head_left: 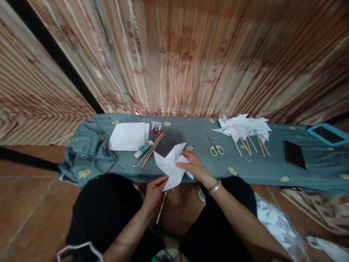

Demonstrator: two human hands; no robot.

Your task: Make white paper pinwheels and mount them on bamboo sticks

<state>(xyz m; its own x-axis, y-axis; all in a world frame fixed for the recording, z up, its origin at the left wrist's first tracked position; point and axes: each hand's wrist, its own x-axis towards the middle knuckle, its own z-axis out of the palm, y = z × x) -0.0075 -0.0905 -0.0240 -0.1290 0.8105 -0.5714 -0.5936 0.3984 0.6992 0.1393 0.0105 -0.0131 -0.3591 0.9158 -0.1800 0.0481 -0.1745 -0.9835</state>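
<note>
Holding paper pinwheel [167, 163] below frame centre, fingertips pinching closed: right hand [195, 168] gripping right side, left hand [153, 193] lower left

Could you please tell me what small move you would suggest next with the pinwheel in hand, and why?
I would probably lift the right hand slightly to check the centre of the white paper pinwheel: that hand's thumb rests near there, and I cannot tell whether the paper is fastened to the wooden stick showing below.

Head camera, facing forward-down over blue-grey cloth [223, 163].
</note>
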